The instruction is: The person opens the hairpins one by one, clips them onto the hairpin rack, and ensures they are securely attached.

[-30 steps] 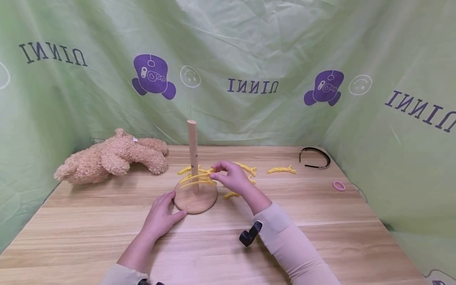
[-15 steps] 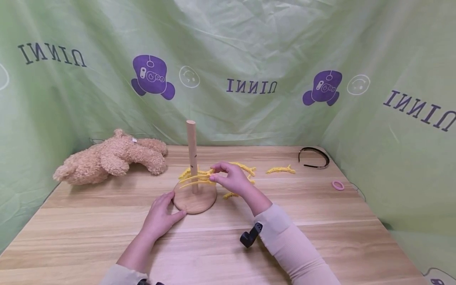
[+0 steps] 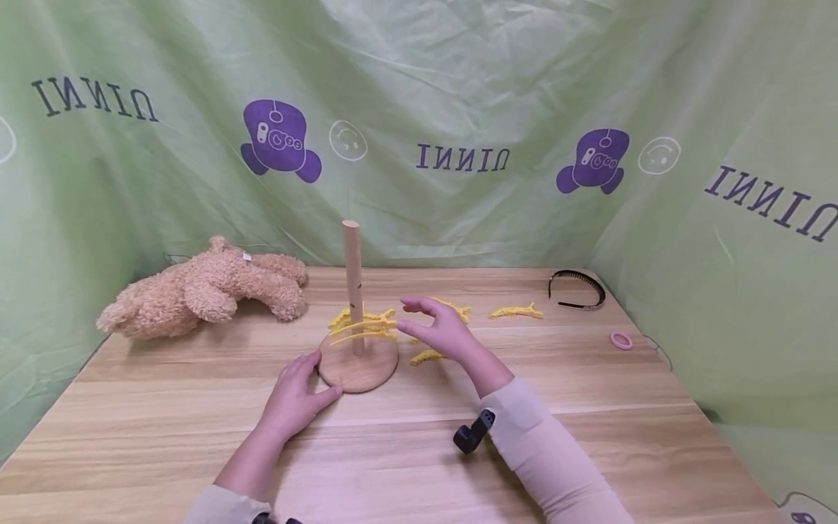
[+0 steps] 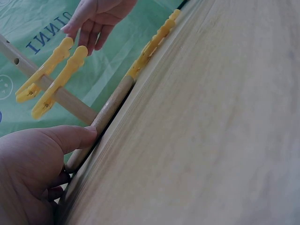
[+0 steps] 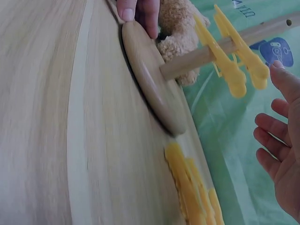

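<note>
A wooden stand has a round base [image 3: 358, 375] and an upright pole [image 3: 353, 269]. Two curved yellow plastic pieces [image 3: 366, 327] are mounted low on the pole, one above the other, their knobbed ends toward the right. My left hand [image 3: 294, 400] grips the base's near-left rim, its thumb on the rim in the left wrist view. My right hand [image 3: 440, 333] hovers just right of the yellow pieces, fingers spread and holding nothing. In the right wrist view, the thumb [image 5: 283, 79] is close to one yellow knobbed end [image 5: 257, 70].
More yellow branch-like pieces lie right of the base, including a near one [image 3: 427, 356] and a farther one [image 3: 517, 311]. A fluffy teddy bear [image 3: 216, 291] lies back left. A black headband [image 3: 576, 280] and a pink ring [image 3: 620, 340] are at the right. Green cloth [image 3: 419, 211] walls the table.
My right hand has let go of the yellow piece on the pole, opened its fingers and drawn back slightly to the right. The left hand has stayed on the base.
</note>
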A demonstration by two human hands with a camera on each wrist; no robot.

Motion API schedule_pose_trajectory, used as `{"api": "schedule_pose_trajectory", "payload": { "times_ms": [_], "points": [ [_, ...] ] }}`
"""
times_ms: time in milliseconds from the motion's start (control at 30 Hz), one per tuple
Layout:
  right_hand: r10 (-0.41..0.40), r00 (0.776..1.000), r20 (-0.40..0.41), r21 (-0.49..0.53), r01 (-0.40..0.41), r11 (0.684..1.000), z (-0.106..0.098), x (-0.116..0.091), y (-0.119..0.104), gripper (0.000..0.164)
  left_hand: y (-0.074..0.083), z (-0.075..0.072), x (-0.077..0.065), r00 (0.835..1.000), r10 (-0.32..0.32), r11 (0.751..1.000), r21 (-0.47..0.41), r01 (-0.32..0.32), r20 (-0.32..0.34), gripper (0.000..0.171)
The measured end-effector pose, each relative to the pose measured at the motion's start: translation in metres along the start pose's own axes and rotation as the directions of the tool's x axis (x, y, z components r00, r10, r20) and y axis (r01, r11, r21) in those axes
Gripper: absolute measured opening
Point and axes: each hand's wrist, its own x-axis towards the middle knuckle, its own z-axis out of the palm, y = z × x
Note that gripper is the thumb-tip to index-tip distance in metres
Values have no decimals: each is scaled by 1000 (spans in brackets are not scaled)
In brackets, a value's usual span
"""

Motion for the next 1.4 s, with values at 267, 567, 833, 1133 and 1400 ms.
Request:
{"api": "schedule_pose_trajectory", "payload": {
  "times_ms": [267, 567, 833, 1133, 1400],
  "points": [
    [47, 998, -51, -51, -49, 998, -21, -3, 25, 52, 0, 0, 0, 1000, -2, 1000, 1, 2, 3, 81],
    [90, 990, -112, -104, -102, 989, -51, -10, 51, 56, -2, 2, 2, 1000, 11, 1000, -5, -11, -8, 79],
    [141, 976, -168, -143, -166, 976, -79, -9, 83, 63, -2, 2, 1, 1000, 24, 1000, 3, -24, -20, 79],
    [213, 952, -219, -184, -255, 949, -104, -7, 115, 65, -4, 5, 3, 998, 40, 999, 8, -40, -45, 79],
    [250, 940, -234, -233, -304, 924, -123, -9, 139, 66, -3, 3, 3, 1000, 13, 1000, -2, -13, -21, 80]
  ]
}}
